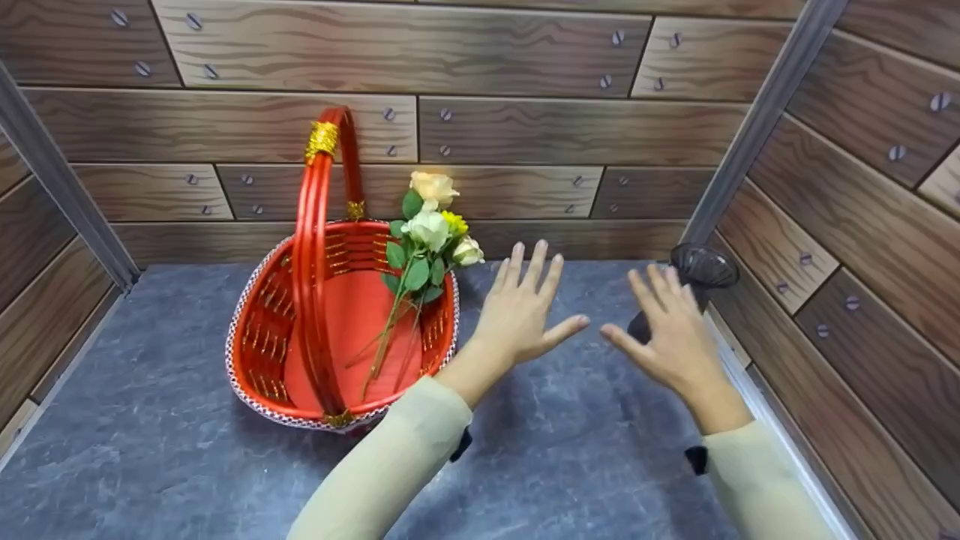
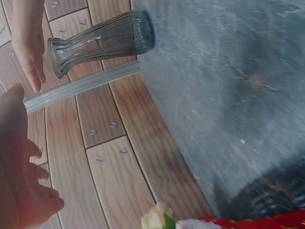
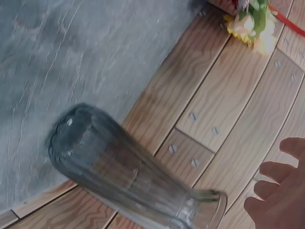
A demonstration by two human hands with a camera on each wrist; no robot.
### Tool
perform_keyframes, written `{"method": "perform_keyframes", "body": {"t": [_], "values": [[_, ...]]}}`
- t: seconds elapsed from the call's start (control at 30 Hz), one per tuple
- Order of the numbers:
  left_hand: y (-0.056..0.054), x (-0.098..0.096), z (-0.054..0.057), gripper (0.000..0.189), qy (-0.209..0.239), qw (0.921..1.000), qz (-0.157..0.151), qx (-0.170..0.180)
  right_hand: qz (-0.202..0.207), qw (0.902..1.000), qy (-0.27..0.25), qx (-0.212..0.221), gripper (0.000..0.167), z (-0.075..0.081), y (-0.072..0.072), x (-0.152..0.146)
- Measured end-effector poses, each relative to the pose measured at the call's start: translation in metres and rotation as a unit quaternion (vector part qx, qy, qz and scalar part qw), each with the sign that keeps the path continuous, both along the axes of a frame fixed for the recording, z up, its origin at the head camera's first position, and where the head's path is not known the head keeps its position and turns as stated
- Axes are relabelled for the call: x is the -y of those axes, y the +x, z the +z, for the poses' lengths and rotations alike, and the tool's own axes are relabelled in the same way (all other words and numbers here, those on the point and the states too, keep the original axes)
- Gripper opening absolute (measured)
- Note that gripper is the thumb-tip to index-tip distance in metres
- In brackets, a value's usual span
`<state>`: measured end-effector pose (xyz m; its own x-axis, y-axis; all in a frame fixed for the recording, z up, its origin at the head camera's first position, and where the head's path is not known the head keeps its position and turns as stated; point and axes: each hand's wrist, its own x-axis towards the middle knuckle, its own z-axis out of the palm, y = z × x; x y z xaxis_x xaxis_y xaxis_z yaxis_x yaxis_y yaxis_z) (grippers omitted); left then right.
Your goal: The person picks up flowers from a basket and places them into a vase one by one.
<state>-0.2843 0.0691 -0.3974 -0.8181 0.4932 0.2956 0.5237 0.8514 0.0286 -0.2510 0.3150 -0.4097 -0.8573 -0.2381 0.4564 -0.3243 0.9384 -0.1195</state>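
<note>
My left hand (image 1: 520, 309) is held in the air just right of the red basket, its fingers straight and spread, with nothing in it. Likewise spread and holding nothing, my right hand (image 1: 673, 334) is in front of a dark clear glass vase (image 1: 703, 268). In the right wrist view the ribbed vase (image 3: 126, 164) stands upright, apart from the right hand (image 3: 281, 183). Cream, white and yellow flowers (image 1: 427, 229) lean in the red woven basket (image 1: 238, 369), blooms over its back right rim and stems inside.
The tall basket handle (image 1: 304, 247), wrapped with gold tinsel, arches over the basket. Wood-patterned walls (image 1: 525, 127) enclose the grey marbled table (image 1: 142, 435) at the back and both sides. The vase is near the back right corner.
</note>
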Motion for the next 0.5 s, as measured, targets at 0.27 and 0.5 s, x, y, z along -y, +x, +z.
{"method": "perform_keyframes", "body": {"t": [0.27, 0.5], "values": [[-0.006, -0.030, 0.019, 0.096, -0.001, 0.9999, -0.012, 0.002, -0.016, 0.9998, -0.005, -0.005, 0.090, 0.024, -0.004, -0.026], [-0.012, -0.054, 0.022, 0.094, -0.007, 0.9989, -0.009, 0.045, -0.042, 0.9988, -0.016, 0.020, 0.088, 0.025, -0.006, -0.047]]}}
